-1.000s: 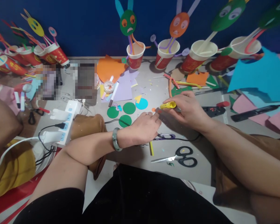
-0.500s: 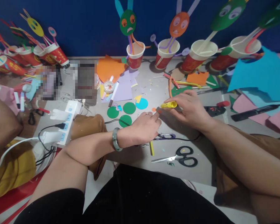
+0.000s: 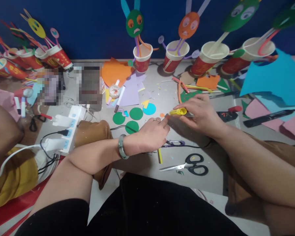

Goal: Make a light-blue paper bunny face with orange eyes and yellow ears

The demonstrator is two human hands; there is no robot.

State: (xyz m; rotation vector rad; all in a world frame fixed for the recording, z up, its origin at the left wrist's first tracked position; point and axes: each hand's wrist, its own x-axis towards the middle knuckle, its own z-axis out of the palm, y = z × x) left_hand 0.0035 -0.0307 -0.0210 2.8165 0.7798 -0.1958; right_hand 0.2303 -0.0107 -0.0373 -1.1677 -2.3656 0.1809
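Observation:
My right hand (image 3: pixel 200 113) is closed around what looks like a hot glue gun (image 3: pixel 179 111), its yellow nozzle pointing left. The hand hides most of its body. My left hand (image 3: pixel 151 132), a bangle on the wrist, rests low over the table with curled fingers. A tiny orange paper piece (image 3: pixel 167 116) shows at its fingertips, just below the nozzle tip. Close by lies a small orange paper dot (image 3: pixel 162 115). Left of that are green paper circles (image 3: pixel 136 113) and a blue paper circle (image 3: pixel 149 109). Black-handled scissors (image 3: pixel 196 165) lie nearer me.
Paper cups (image 3: pixel 143 59) with paper-faced figures stand along the blue wall. A white power strip (image 3: pixel 73 127) with cables is on the left. A black marker (image 3: pixel 269 118) and blue paper (image 3: pixel 265 78) lie right. Another person's arm (image 3: pixel 5 131) is at far left.
Almost nothing differs. The glue gun and my right hand have shifted very slightly; my left hand keeps its place.

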